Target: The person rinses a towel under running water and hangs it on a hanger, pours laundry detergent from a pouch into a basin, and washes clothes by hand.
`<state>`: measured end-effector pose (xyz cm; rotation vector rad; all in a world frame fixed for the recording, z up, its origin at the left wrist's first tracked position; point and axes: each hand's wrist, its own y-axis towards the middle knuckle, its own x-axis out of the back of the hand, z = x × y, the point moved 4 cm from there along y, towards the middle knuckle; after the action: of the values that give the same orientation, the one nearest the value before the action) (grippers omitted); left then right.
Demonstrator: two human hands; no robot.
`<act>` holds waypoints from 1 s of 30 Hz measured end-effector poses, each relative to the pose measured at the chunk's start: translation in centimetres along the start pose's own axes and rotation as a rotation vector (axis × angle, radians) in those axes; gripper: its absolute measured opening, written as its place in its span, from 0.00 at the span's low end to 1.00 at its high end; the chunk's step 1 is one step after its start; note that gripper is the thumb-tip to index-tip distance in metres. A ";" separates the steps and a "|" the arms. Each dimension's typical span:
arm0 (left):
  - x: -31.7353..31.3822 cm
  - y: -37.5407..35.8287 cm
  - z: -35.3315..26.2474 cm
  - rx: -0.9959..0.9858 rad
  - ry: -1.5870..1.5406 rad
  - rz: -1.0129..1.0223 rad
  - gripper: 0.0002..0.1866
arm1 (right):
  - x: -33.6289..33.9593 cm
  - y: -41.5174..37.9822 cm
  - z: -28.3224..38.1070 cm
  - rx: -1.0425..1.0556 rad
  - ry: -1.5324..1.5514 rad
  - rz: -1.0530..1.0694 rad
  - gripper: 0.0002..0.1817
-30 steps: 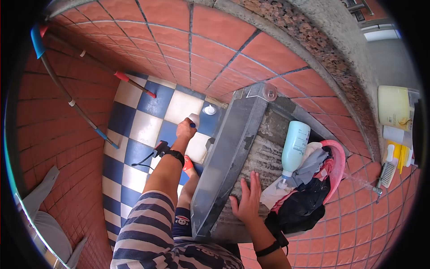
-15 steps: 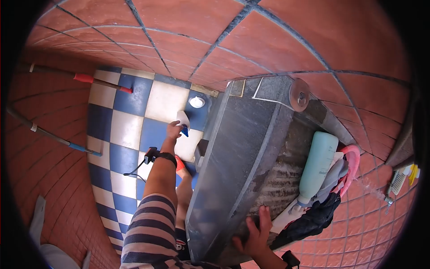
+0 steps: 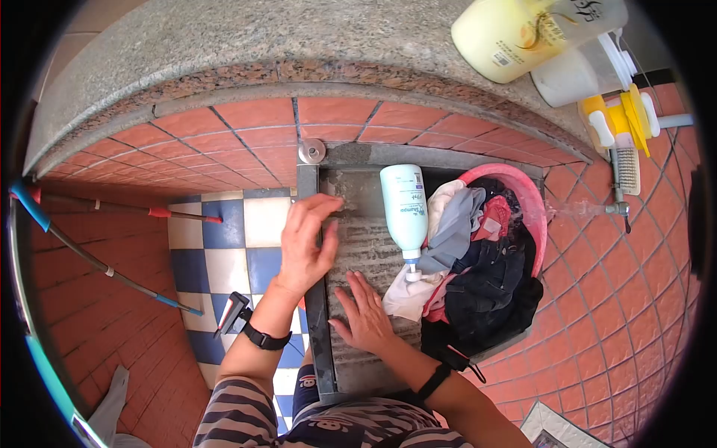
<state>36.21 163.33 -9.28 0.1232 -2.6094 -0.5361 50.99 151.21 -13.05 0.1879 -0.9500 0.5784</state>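
My left hand (image 3: 306, 243) hangs over the left rim of the stone washing trough (image 3: 317, 321), its fingers parted and curved, with nothing in it. My right hand (image 3: 364, 317) is over the ribbed surface of the trough, fingers spread and empty. Just right of them a light blue shampoo bottle (image 3: 404, 209) lies with its white pump toward me. The bottle is beside a pink basin (image 3: 532, 201) heaped with clothes, among them a grey cloth (image 3: 452, 231) and dark garments (image 3: 489, 287). A white cloth (image 3: 407, 299) hangs over the basin's near left side.
A granite counter (image 3: 224, 45) runs along the top, with a yellow bottle (image 3: 515, 37) and a white container (image 3: 575, 75) at its right end. Water runs from a tap (image 3: 618, 209) toward the basin. Poles (image 3: 134, 280) lean at the left over the checkered floor (image 3: 224, 261).
The view has swung right and upward. My left hand has left the white and blue object near the floor and come up to the trough. My right hand remains spread over the trough.
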 end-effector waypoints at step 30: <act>-1.7 10.9 -5.5 0.013 0.546 0.246 0.28 | 17.3 -28.1 -13.1 -0.681 0.706 -0.879 0.11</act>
<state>40.35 171.75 -1.19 -0.0441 -2.0570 -0.3376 83.31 139.61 -3.94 -0.2091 -0.2618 -0.4904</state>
